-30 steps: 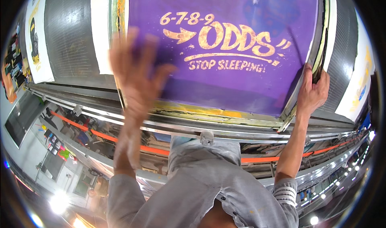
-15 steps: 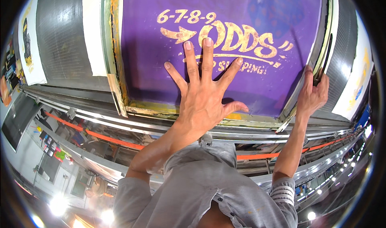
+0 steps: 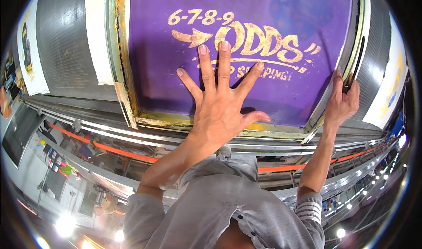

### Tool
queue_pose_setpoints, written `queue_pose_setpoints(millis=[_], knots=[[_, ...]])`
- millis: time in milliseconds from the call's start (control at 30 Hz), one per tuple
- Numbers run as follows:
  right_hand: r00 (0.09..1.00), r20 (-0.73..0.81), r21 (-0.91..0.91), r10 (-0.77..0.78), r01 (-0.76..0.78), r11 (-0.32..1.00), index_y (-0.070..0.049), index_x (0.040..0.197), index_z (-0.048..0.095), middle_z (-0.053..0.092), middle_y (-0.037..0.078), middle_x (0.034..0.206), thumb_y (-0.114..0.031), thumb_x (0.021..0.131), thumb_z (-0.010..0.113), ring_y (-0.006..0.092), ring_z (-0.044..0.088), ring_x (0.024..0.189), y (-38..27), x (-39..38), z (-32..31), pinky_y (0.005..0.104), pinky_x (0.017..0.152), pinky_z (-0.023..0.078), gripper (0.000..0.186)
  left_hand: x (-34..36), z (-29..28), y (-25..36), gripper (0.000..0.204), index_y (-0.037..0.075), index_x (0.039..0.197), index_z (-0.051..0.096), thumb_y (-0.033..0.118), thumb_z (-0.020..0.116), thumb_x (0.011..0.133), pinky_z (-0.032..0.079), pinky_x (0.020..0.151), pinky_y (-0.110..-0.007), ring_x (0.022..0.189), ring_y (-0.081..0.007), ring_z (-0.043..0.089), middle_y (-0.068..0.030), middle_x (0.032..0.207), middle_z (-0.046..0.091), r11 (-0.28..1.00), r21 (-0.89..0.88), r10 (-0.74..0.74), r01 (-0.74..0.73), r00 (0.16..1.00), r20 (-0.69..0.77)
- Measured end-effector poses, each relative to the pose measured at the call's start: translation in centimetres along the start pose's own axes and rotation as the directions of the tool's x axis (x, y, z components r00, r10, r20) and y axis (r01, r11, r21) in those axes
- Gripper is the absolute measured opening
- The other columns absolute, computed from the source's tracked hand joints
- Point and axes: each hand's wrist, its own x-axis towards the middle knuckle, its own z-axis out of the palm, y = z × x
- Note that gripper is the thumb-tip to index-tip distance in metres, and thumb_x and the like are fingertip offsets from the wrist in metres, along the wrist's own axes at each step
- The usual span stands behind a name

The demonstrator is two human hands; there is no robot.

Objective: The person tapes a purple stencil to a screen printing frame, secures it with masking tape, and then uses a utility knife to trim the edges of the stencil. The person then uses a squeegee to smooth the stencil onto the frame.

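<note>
A purple screen-printing screen [image 3: 162,73] with pale lettering and an arrow shape lies before me. My left hand [image 3: 220,104] rests over its lower middle, fingers spread, palm down, covering part of the lettering. It holds nothing. At the right, my right hand [image 3: 342,101] is closed round the edge of the screen's frame [image 3: 317,117], thumb on the inner side. Its other fingers curl over the outer side and are partly hidden. A dark narrow strip [image 3: 359,60] runs along the frame just above that hand.
Dark platens flank the screen, with a white printed cloth [image 3: 31,51] at the left and another white cloth [image 3: 389,82] at the right. Metal rails run along the table's near edge, with an orange bar [image 3: 110,149] below. Yellow stains mark the frame's near edge.
The screen's left side and my left hand have shifted very slightly to the left. My right hand keeps its place on the frame.
</note>
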Motion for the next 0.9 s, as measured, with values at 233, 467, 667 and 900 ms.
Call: queue_pose_setpoints(millis=[233, 467, 667, 900], knots=[[0.999, 0.024, -0.033, 0.036, -0.035, 0.999, -0.004, 0.11, 0.07, 0.064, 0.005, 0.085, -0.024, 0.09, 0.072, 0.0205, 0.063, 0.073, -0.5, 0.1, -0.2, 0.035, 0.066, 0.048, 0.028, 0.1, -0.1, 0.2, 0.103, 0.032, 0.147, 0.048, 0.07, 0.078, 0.056, 0.004, 0.097, -0.088, 0.144, -0.06, -0.008, -0.0285, 0.163, -0.006, 0.999, 0.035, -0.006, 0.007, 1.0, -0.027], [1.0, 0.004, -0.02, 0.01, -0.009, 1.0, -0.003, 0.111, 0.07, 0.065, 0.005, 0.085, -0.026, 0.089, 0.072, 0.0191, 0.063, 0.074, 0.2, -0.1, 0.1, 0.0346, 0.065, 0.048, 0.031, 0.1, -0.3, 0.3, 0.101, 0.032, 0.148, 0.047, 0.073, 0.074, 0.06, 0.004, 0.095, -0.089, 0.144, -0.0605, -0.005, -0.0288, 0.163, -0.007, 0.999, 0.053, -0.001, 0.002, 1.0, -0.028], [0.999, 0.018, -0.047, 0.037, -0.036, 0.998, -0.003, 0.111, 0.07, 0.065, 0.007, 0.087, -0.026, 0.088, 0.074, 0.0211, 0.064, 0.076, 0.3, -0.2, -0.2, 0.0353, 0.066, 0.049, 0.033, 0.2, -0.3, 0.6, 0.102, 0.027, 0.147, 0.05, 0.068, 0.079, 0.057, 0.006, 0.097, -0.087, 0.145, -0.0602, -0.005, -0.0289, 0.163, -0.006, 0.999, 0.052, -0.005, 0.007, 0.999, -0.033], [0.998, -0.07, -0.054, -0.007, 0.003, 0.999, 0.0, 0.107, 0.07, 0.066, 0.01, 0.09, -0.027, 0.082, 0.078, 0.027, 0.064, 0.079, -0.1, 0.1, 0.3, 0.0375, 0.068, 0.05, 0.038, 0.0, 0.3, 0.7, 0.1, 0.025, 0.146, 0.051, 0.068, 0.079, 0.06, 0.005, 0.103, -0.083, 0.147, -0.0557, -0.006, -0.0262, 0.164, 0.0, 0.993, 0.113, -0.005, 0.015, 0.996, -0.09]])
